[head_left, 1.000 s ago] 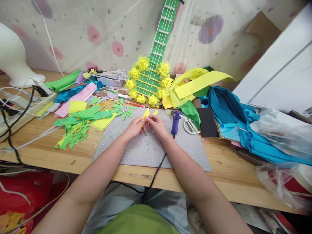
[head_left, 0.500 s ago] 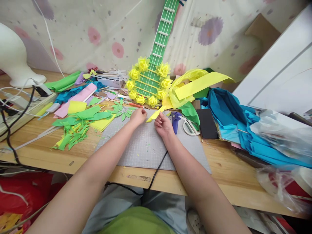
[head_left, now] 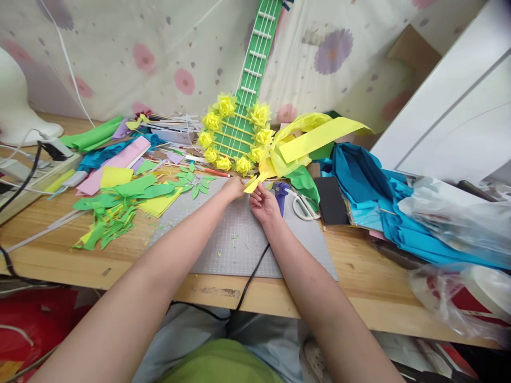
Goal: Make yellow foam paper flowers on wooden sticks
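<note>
A short strip of yellow paper (head_left: 251, 184) is held up over the far part of the grey cutting mat (head_left: 235, 244). My right hand (head_left: 264, 205) pinches it from the right, palm turned up and fingers curled. At its left end my left hand (head_left: 233, 188) is closed, fingertips meeting the strip and partly hidden. Just beyond both hands stands a green paper guitar (head_left: 239, 130) edged with yellow paper flowers (head_left: 259, 114). A purple glue gun (head_left: 281, 196) and white-handled scissors (head_left: 305, 206) lie right of my right hand.
Green leaf cutouts (head_left: 195, 182) and green paper scraps (head_left: 115, 218) lie to the left. Yellow crepe paper (head_left: 323, 139), a black phone-like slab (head_left: 332, 201) and blue paper (head_left: 367, 181) fill the right. A black cord (head_left: 252, 276) crosses the mat to the table edge.
My left hand has moved right and closed in on the left end of the yellow strip, where a gap showed before. The whole view has shifted slightly.
</note>
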Tool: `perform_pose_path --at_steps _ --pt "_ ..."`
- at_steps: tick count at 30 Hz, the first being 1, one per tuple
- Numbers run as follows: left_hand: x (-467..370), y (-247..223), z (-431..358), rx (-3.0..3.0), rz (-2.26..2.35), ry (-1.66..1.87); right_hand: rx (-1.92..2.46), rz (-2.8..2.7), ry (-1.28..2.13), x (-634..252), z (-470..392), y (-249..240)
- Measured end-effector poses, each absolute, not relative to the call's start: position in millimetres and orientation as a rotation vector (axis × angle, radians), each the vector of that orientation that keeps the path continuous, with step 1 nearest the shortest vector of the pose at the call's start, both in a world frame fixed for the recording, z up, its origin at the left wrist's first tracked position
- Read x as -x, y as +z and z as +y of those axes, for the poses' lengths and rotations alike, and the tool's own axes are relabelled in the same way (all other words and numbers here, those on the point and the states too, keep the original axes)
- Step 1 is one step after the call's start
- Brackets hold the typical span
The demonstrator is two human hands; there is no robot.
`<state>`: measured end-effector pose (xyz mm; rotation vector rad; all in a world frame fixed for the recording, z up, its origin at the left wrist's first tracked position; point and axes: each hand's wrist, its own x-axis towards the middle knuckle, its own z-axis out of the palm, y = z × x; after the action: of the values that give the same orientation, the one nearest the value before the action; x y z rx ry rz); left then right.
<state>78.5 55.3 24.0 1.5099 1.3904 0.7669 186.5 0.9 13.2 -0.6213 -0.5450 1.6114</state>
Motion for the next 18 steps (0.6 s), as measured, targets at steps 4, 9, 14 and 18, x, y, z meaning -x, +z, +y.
perform_pose_path --at_steps 4,9,14,18 --pt "-67.0 28.0 36.6 -1.35 1.255 0.876 0.646 -0.617 1.592 -187.3 2.3 11.2" --pt "-42.7 28.0 12.3 -1.018 1.183 0.873 0.731 -0.727 1.596 -182.4 2.6 8.3" --pt "-26.8 22.7 -3.9 -0.883 1.104 0.907 0.932 -0.99 1.499 -170.3 -2.8 4.1" --pt "-28.2 21.1 -13.6 -0.895 1.156 0.946 0.951 -1.136 1.495 -161.9 -9.7 4.4"
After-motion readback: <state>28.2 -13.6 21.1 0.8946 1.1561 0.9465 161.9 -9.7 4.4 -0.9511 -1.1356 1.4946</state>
